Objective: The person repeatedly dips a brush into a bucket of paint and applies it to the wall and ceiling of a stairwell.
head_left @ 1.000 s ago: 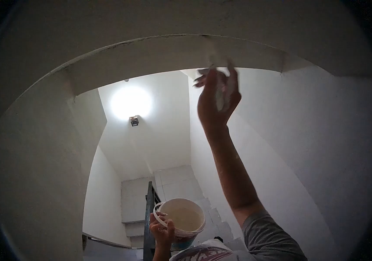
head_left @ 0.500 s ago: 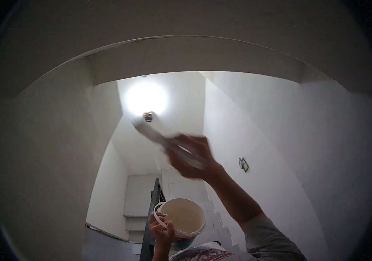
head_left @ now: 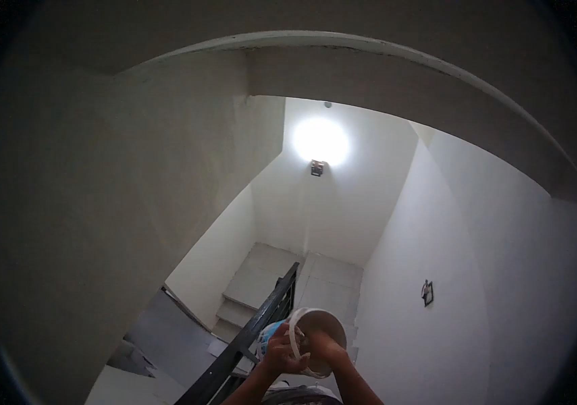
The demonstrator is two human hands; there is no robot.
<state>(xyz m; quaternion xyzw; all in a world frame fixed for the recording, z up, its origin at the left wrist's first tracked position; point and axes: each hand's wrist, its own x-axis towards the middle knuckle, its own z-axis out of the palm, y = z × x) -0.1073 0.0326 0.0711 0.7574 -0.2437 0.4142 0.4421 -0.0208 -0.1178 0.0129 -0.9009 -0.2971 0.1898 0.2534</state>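
My left hand (head_left: 284,354) grips a white paint bucket (head_left: 327,320) by its handle and side, with the fingers closed near the rim. The bucket is tilted, and a patch of its blue printed outside shows at the left. My right hand (head_left: 325,348) reaches down inside the bucket, its fingers mostly hidden by the wall and shadow. The paintbrush seen in that hand a moment ago is out of sight within the bucket.
A dark metal railing (head_left: 254,337) runs beside my left arm. Stairs (head_left: 244,297) lie below. A bright lamp (head_left: 321,142) lights the far wall. A small fixture (head_left: 427,293) sticks out from the right wall, and a beam (head_left: 396,84) crosses overhead.
My right hand has come down from in front of the far wall into the bucket with the paintbrush. The bucket has tilted, and the view has turned and shifted left.
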